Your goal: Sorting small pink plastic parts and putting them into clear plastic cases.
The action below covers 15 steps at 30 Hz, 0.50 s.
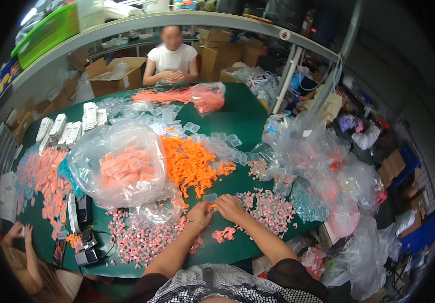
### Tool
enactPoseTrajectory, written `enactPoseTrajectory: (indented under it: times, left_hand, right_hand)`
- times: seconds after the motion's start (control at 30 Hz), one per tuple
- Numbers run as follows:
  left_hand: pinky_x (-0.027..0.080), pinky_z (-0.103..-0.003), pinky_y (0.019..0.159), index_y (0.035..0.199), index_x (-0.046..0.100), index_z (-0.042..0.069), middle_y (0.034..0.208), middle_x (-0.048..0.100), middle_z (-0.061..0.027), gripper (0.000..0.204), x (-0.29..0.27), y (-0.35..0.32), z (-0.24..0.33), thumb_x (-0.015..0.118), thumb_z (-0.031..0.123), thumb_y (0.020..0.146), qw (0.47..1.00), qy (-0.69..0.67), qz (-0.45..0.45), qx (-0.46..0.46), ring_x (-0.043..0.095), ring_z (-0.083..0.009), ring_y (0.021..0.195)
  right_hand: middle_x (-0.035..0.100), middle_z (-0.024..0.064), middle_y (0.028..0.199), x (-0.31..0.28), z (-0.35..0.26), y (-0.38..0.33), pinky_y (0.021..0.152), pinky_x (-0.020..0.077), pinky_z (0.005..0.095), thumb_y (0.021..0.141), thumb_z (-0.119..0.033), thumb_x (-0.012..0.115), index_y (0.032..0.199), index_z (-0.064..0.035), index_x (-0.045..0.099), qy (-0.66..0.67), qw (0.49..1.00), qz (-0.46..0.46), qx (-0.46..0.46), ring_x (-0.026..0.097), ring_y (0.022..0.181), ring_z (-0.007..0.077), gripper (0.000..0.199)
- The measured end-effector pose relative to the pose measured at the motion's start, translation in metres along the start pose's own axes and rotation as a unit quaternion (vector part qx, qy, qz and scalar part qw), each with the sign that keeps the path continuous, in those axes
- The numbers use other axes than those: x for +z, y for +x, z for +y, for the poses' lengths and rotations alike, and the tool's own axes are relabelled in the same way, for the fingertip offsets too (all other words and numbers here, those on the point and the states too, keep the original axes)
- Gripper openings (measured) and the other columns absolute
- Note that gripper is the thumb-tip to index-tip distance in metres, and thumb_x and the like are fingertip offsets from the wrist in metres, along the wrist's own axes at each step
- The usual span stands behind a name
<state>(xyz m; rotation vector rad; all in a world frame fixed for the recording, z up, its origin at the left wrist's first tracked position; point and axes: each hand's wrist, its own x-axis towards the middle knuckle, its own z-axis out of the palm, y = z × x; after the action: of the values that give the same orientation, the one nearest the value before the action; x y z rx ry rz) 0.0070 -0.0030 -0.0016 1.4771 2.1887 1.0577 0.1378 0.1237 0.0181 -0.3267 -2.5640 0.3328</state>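
My left hand (199, 214) and my right hand (229, 207) meet over the green table, fingers bent and pinching. Between their fingertips is a small orange piece (212, 206), at the near end of a small transparent plastic case (210, 198). The left fingers close at the case's edge, and the right fingers close on the orange piece; the exact grip is too small to see. Just beyond lies a heap of orange soft pieces (189, 164). Pink-and-grey small parts (273, 209) spread right of my right hand, and more parts (144, 240) lie left of my left forearm. Pink pieces (224, 234) sit between my forearms.
A large transparent bag (86, 166) with pink-orange cases stands left of centre. White card stacks (91, 115) and pink cases (53, 177) lie farther left, black devices (87, 256) nearer. Filled plastic bags (308, 151) crowd the right. Another person (172, 58) sits opposite; a co-worker's hands (20, 232) show at left.
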Motion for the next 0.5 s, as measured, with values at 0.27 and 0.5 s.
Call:
enactPoseTrajectory:
  times: [0.27, 0.5]
  left_hand:
    - [0.049, -0.036, 0.071, 0.109, 0.056, 0.009, 0.091, 0.059, -0.0113, 0.043, 0.005, 0.003, -0.006, 0.071, 0.019, 0.071, 1.000, 0.011, 0.020, 0.022, 0.060, -0.0286, 0.079]
    - [0.048, -0.036, 0.065, 0.121, 0.048, 0.008, 0.081, 0.059, -0.0096, 0.056, 0.002, 0.003, 0.000, 0.072, 0.019, 0.071, 1.000, 0.003, -0.004, 0.014, 0.060, -0.0263, 0.073]
  right_hand:
    - [0.058, 0.0099, 0.098, 0.024, 0.028, 0.034, 0.078, 0.0469, 0.0414, 0.077, -0.013, 0.064, 0.099, -0.0080, 0.063, 0.012, 0.992, -0.065, 0.106, 0.057, 0.091, 0.0296, 0.023]
    - [0.056, 0.0102, 0.092, 0.022, 0.027, 0.042, 0.073, 0.0473, 0.0408, 0.072, -0.009, 0.068, 0.093, -0.0079, 0.057, 0.067, 0.969, -0.151, 0.185, 0.057, 0.087, 0.0313, 0.024]
